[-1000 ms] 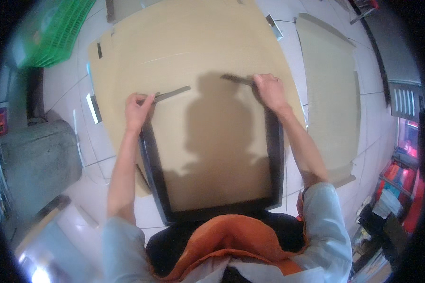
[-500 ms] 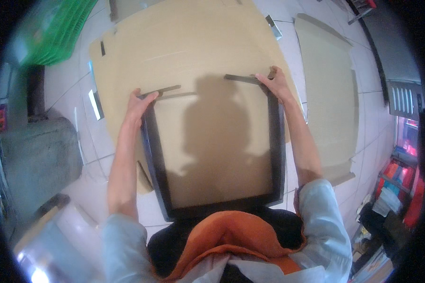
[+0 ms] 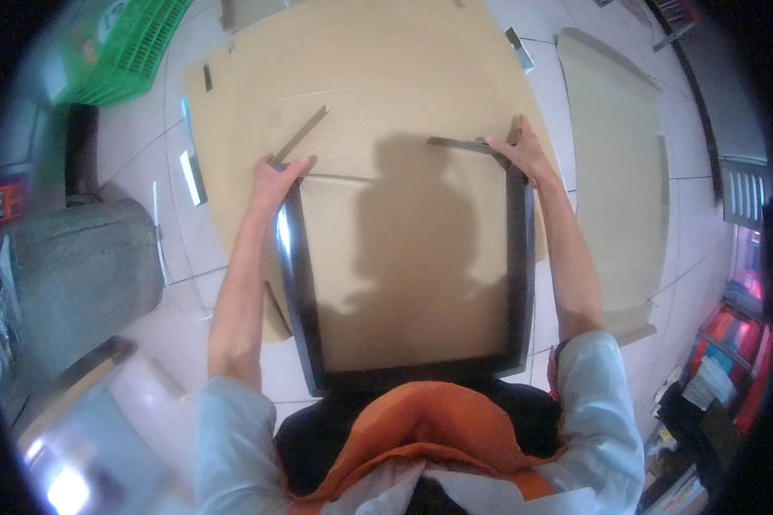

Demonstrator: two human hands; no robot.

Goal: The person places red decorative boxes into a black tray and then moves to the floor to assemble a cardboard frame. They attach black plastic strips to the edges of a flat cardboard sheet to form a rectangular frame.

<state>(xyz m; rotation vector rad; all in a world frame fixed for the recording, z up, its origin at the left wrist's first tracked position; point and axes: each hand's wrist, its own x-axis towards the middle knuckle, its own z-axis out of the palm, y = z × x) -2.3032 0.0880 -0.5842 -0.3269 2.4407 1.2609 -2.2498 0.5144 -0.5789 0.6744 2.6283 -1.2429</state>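
Observation:
A black frame (image 3: 517, 266) with two long side rails and a near rail (image 3: 421, 372) lies in front of me, its near end by my body. My left hand (image 3: 278, 180) is closed around its far left corner, thumb toward the inside. From that corner a narrow dark strip (image 3: 304, 134) slants away to the far right. My right hand (image 3: 525, 154) grips the far right corner, one finger raised. Another short dark strip (image 3: 457, 143) points inward from there. A gap lies between the two strips. How they join the rails is hidden by my fingers.
Brown cardboard (image 3: 386, 69) spreads under and beyond the frame on white floor tiles. Another long cardboard sheet (image 3: 618, 189) lies at the right. A green plastic crate (image 3: 137, 51) stands far left, above a grey padded block (image 3: 86, 266). Mixed items crowd the right edge.
The strip at my left hand has swung from nearly crosswise to slanting away from me. The whole scene sits slightly farther right in view. My right hand keeps its hold.

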